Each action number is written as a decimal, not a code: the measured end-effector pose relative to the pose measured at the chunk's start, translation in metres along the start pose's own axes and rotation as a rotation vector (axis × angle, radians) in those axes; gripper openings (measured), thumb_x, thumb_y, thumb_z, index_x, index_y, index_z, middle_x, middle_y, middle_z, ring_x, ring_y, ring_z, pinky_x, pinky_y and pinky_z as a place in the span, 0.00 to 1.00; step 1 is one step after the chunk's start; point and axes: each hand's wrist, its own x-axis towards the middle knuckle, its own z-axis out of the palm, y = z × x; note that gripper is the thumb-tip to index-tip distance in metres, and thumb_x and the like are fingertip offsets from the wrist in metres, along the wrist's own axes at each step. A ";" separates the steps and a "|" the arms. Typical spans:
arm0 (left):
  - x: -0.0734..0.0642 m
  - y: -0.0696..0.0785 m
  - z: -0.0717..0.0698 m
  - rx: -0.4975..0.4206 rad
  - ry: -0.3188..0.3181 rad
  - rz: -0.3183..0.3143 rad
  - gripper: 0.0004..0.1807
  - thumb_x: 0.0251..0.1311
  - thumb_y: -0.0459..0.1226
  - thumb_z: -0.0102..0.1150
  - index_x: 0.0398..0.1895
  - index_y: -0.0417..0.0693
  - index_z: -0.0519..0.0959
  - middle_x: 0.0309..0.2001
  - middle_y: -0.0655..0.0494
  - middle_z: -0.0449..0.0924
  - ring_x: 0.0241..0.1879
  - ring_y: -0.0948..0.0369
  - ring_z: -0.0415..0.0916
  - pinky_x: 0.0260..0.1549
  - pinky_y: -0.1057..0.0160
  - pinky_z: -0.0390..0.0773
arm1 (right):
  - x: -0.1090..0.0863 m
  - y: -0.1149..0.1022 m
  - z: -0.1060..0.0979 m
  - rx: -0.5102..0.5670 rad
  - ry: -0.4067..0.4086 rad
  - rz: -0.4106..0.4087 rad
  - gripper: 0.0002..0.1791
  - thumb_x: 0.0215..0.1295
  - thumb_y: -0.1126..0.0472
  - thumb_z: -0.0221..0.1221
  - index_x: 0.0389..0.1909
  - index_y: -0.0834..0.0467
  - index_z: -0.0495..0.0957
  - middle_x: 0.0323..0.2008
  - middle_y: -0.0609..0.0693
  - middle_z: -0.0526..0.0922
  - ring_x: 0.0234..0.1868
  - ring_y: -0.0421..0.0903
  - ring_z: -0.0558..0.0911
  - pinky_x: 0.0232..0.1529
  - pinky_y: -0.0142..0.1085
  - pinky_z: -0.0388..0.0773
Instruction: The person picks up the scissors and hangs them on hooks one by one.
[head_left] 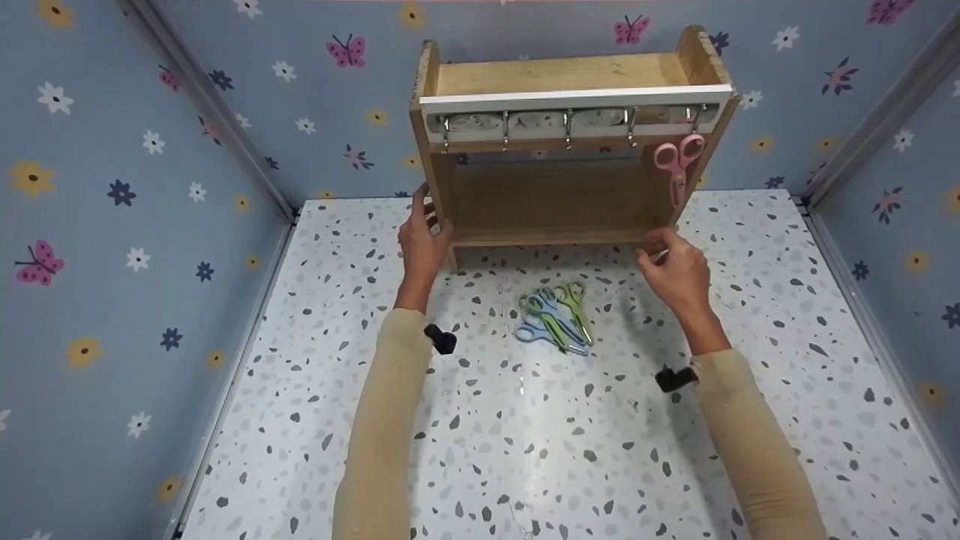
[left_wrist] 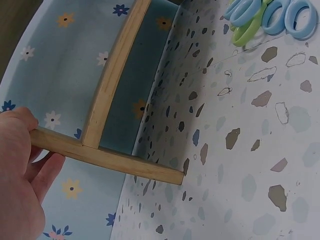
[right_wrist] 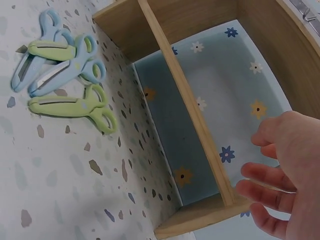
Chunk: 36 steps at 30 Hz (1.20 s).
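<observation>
A wooden rack stands at the back of the table, a white rail with several metal hooks across its upper front. Pink scissors hang from the hook at the right end. My left hand grips the rack's left side panel, thumb and fingers on opposite faces. By the lower right corner is my right hand, its fingers apart and loosely bent near the right side panel; whether they touch it is unclear. Blue and green scissors lie in a pile before the rack.
Beneath everything is a speckled white table. Blue walls with flowers and butterflies enclose it at the back and both sides. A top shelf crosses the rack above the rail. Black wrist cameras sit by both cuffs.
</observation>
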 end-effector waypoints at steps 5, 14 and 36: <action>0.001 0.002 -0.001 0.004 -0.011 -0.016 0.38 0.81 0.33 0.62 0.89 0.52 0.61 0.79 0.39 0.79 0.75 0.42 0.83 0.75 0.44 0.85 | -0.002 -0.004 0.005 -0.005 -0.036 0.016 0.16 0.76 0.62 0.67 0.59 0.65 0.85 0.47 0.66 0.93 0.41 0.63 0.90 0.41 0.46 0.79; 0.001 0.001 0.000 0.001 -0.010 -0.004 0.38 0.81 0.32 0.62 0.89 0.51 0.62 0.79 0.38 0.78 0.76 0.43 0.82 0.75 0.45 0.86 | -0.005 -0.010 0.013 -0.015 -0.075 0.014 0.14 0.75 0.62 0.67 0.55 0.65 0.85 0.46 0.66 0.93 0.43 0.62 0.89 0.46 0.51 0.82; 0.000 0.001 0.000 -0.006 0.000 -0.010 0.38 0.81 0.32 0.62 0.89 0.50 0.62 0.79 0.37 0.78 0.76 0.42 0.82 0.75 0.44 0.85 | -0.008 -0.026 0.029 -0.065 -0.264 -0.067 0.15 0.73 0.60 0.68 0.55 0.64 0.88 0.44 0.64 0.94 0.40 0.61 0.89 0.43 0.55 0.85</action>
